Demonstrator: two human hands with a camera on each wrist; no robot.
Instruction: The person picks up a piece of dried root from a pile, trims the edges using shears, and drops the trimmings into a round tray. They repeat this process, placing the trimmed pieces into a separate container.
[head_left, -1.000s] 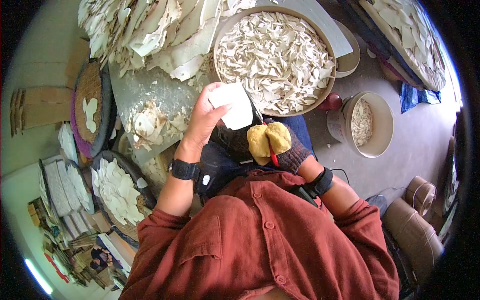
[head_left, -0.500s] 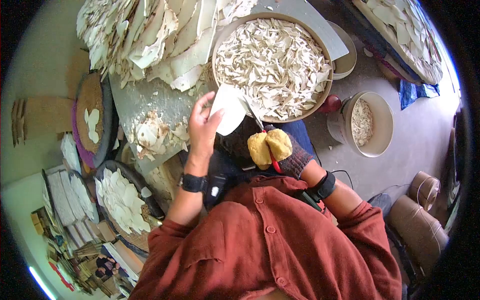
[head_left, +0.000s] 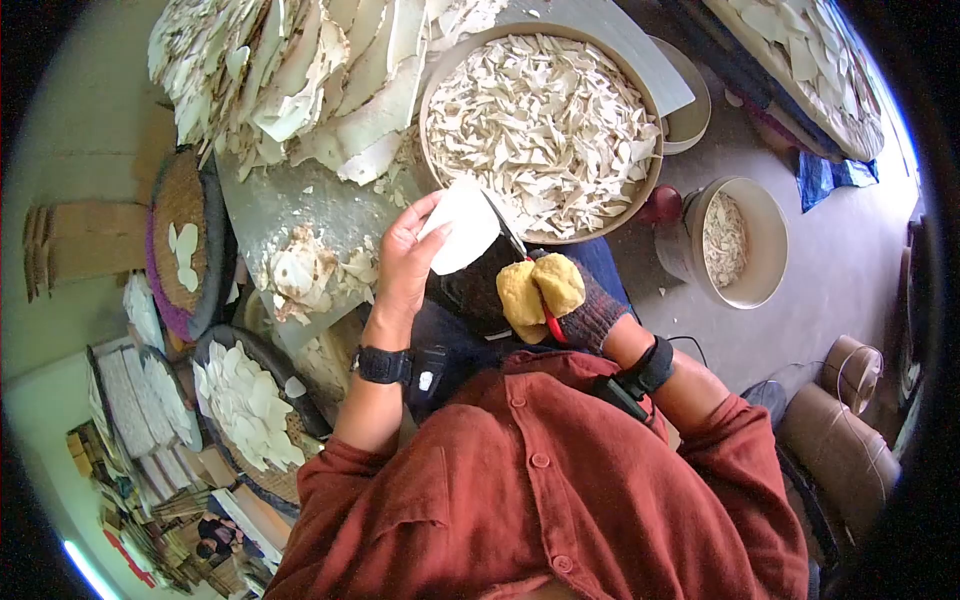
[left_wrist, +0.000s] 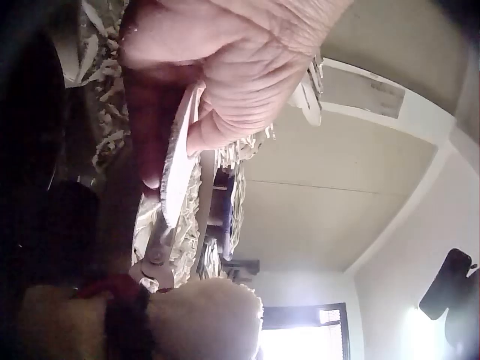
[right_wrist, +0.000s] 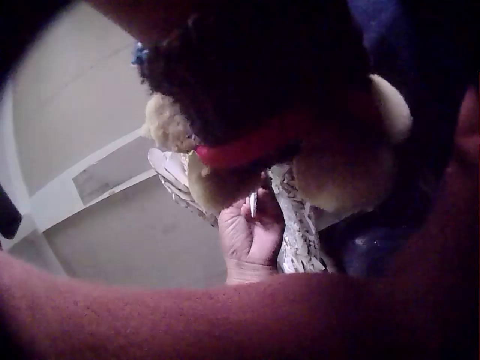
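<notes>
In the head view my left hand point(head_left: 402, 262) pinches a thin, flat white piece point(head_left: 466, 228) between thumb and fingers. My right hand point(head_left: 590, 312), in a dark knitted glove, grips scissors point(head_left: 512, 232) with red handles and thick yellow foam padding point(head_left: 556, 284). The blades lie along the piece's right edge. From the left wrist view, the white piece point(left_wrist: 180, 161) stands edge-on between thumb and fingers, with the scissors' pivot point(left_wrist: 156, 256) just below it. Foam and glove hide most of the right fingers.
A wide round tub point(head_left: 660, 165) full of white trimmings stands just ahead. Large pale sheets point(head_left: 345, 95) are stacked on the metal table point(head_left: 245, 200), beside a small crumbly heap point(head_left: 300, 270). A white bucket point(head_left: 765, 285) holds more scraps at right. Round trays point(head_left: 290, 425) lie at left.
The left hand has shifted slightly down and turned the white piece, exposing more of the scissor blades at its right edge. The right hand keeps its hold on the scissors in nearly the same place.
</notes>
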